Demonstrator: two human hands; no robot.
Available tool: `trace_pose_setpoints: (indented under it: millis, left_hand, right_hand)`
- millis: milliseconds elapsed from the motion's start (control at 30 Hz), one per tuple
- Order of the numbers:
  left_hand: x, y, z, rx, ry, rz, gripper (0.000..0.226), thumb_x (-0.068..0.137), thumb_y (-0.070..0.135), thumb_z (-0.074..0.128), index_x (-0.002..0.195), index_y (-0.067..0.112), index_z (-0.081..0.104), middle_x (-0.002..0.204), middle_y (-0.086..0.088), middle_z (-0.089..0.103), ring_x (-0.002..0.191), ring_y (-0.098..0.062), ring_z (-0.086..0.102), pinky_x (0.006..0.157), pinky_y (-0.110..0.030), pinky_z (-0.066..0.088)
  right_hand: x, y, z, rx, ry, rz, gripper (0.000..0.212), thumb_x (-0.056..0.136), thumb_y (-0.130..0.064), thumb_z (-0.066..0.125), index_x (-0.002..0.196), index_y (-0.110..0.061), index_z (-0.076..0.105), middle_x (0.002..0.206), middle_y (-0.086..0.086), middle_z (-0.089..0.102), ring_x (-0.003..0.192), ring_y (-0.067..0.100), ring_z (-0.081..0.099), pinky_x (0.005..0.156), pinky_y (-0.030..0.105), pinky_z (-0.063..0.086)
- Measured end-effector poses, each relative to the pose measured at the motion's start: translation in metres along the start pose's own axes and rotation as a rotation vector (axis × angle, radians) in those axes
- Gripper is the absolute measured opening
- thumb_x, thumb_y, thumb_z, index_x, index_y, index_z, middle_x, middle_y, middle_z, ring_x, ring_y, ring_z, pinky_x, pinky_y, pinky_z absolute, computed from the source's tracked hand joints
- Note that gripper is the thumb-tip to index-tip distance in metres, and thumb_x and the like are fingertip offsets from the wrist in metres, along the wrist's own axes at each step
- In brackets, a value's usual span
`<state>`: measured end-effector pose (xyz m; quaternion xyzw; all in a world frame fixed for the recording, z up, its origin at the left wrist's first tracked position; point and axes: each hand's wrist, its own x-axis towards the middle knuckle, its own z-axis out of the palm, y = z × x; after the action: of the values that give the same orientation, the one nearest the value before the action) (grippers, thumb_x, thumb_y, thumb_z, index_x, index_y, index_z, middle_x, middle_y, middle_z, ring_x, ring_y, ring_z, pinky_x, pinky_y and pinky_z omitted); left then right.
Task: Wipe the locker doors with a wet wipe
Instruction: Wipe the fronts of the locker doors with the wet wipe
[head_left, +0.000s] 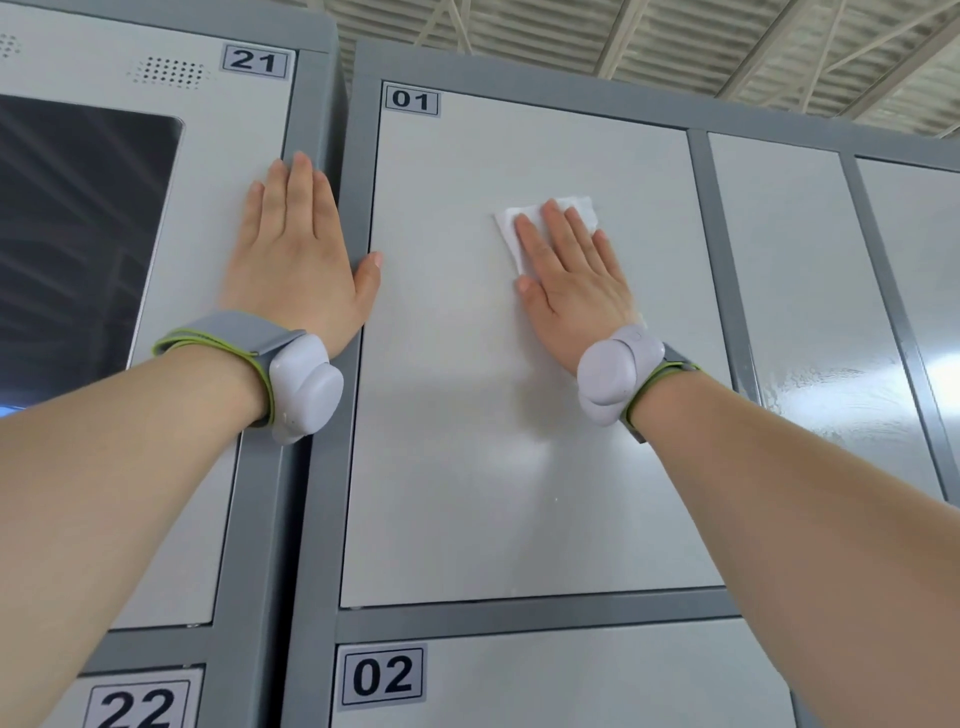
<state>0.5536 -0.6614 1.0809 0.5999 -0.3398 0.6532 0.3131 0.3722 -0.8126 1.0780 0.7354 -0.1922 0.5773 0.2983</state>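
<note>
Nearest, my forearms (130, 467) reach up. My left hand (296, 260) rests flat and empty on locker 21 (244, 135). My right hand (571, 280) pins the wet wipe (583, 207) on door 01 (493, 441) with straight fingers. The wipe looks limp, light and probably slippery, so I press it flat.

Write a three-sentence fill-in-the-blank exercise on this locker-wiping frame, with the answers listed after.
The right hand presses the wet wipe flat on the locker door numbered ____. The left hand lies flat, mostly on the neighbouring door numbered ____. The lower door, right beneath the one under the wipe, is numbered ____.
Missing words: 01; 21; 02.
</note>
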Motion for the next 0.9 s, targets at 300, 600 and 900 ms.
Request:
trace_pose_setpoints:
  millis: [300,600,900]
  left_hand:
    - [-0.004,0.000,-0.004,-0.025,0.055,0.073,0.068,0.093,0.033,0.036,0.142,-0.012,0.024,0.152,-0.027,0.020,0.143,-0.040,0.011,0.118,-0.046,0.004]
    - [-0.017,0.018,-0.006,-0.036,-0.022,0.148,0.069,0.088,0.038,0.026,0.137,-0.010,0.036,0.148,-0.024,0.032,0.140,-0.040,0.021,0.116,-0.047,0.006]
    - [-0.025,0.027,0.004,0.062,-0.043,0.133,0.072,0.090,0.041,0.018,0.142,-0.007,0.029,0.150,-0.021,0.030,0.141,-0.037,0.018,0.116,-0.048,0.004]
  right_hand:
    - [-0.026,-0.011,-0.001,0.062,-0.039,-0.172,0.057,0.096,-0.032,0.016,0.153,-0.025,0.016,0.161,0.002,0.007,0.148,0.016,0.000,0.115,0.025,-0.012]
    - [-0.050,0.032,-0.001,0.126,0.033,-0.050,0.062,0.094,-0.038,0.008,0.149,-0.023,0.030,0.159,0.003,0.020,0.147,0.019,0.012,0.117,0.026,-0.004]
    - [-0.041,0.055,-0.001,0.045,0.078,0.094,0.055,0.097,-0.023,0.022,0.152,-0.020,0.019,0.161,0.007,0.009,0.148,0.020,0.003,0.116,0.026,-0.007]
